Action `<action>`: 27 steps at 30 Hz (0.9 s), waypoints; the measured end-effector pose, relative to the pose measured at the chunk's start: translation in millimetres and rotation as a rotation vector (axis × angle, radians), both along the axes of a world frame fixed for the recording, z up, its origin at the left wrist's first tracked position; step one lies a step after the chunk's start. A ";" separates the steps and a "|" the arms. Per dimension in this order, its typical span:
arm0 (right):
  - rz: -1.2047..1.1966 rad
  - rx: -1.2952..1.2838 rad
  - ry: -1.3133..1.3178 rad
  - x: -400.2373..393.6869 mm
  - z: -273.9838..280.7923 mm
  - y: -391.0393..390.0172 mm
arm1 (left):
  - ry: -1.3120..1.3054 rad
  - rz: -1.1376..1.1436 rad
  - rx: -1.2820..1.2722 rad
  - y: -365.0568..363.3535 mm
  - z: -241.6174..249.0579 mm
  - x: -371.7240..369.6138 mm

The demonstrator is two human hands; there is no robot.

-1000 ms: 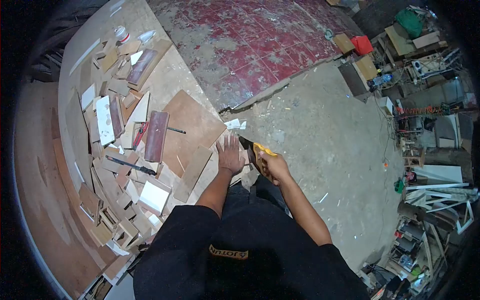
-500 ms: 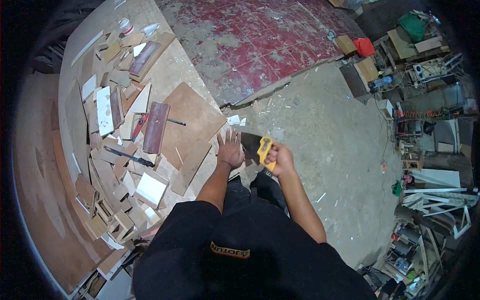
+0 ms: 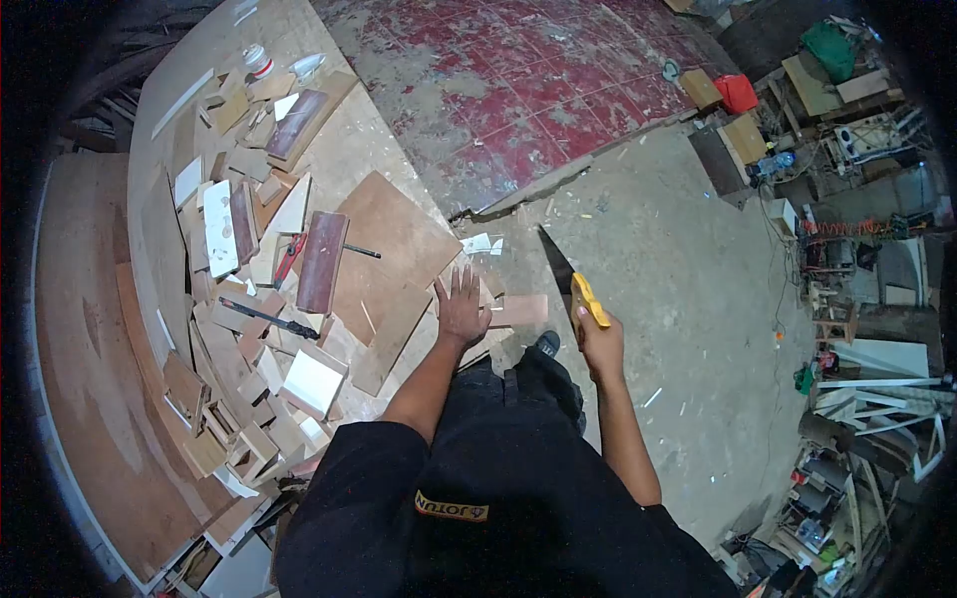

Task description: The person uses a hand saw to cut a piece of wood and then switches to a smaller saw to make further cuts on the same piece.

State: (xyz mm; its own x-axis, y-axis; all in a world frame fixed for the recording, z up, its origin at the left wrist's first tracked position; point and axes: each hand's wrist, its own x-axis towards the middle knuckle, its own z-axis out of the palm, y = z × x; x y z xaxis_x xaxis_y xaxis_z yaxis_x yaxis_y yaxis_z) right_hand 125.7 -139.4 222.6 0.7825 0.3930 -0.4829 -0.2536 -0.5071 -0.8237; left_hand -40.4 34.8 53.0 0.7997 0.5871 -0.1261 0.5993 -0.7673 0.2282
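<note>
My left hand (image 3: pixel 462 309) lies flat with its fingers stretched out at the edge of the worktable (image 3: pixel 399 189). Beside and partly under it is a small reddish-brown wood board (image 3: pixel 522 310), whose end juts out past the table edge. In my right hand (image 3: pixel 602 346) is a handsaw (image 3: pixel 559 261) with a yellow handle and a dark blade. The blade points up and to the left, apart from the board, over the concrete floor. Close to my left hand are a thin brown sheet (image 3: pixel 394 234) and a longer plank (image 3: pixel 391 339).
Many wood offcuts (image 3: pixel 314 381) cover the table's left part, along with a black bar-like tool (image 3: pixel 269 317) and a white tub (image 3: pixel 257 62). Red tiles (image 3: pixel 528 100) rise as a step above the concrete floor (image 3: pixel 688 289). Clutter and white frames (image 3: pixel 887 394) line the right side.
My right hand has moved right with the handsaw, and the blade has come away from the board, uncovering its end. My left hand has stayed in place on the table edge.
</note>
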 end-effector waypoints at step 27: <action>0.101 -0.093 0.164 8.4 -185.2 5.9 | -0.125 -0.368 -0.139 40.5 19.5 -40.3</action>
State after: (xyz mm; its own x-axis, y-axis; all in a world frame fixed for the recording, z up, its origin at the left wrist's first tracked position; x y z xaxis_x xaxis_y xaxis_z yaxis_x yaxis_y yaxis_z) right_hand 134.2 -133.5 37.4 0.6490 0.4135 -0.6386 -0.3247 -0.6086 -0.7240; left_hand -80.7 75.3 72.5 0.9673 0.2431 -0.0729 0.2517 -0.8818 0.3988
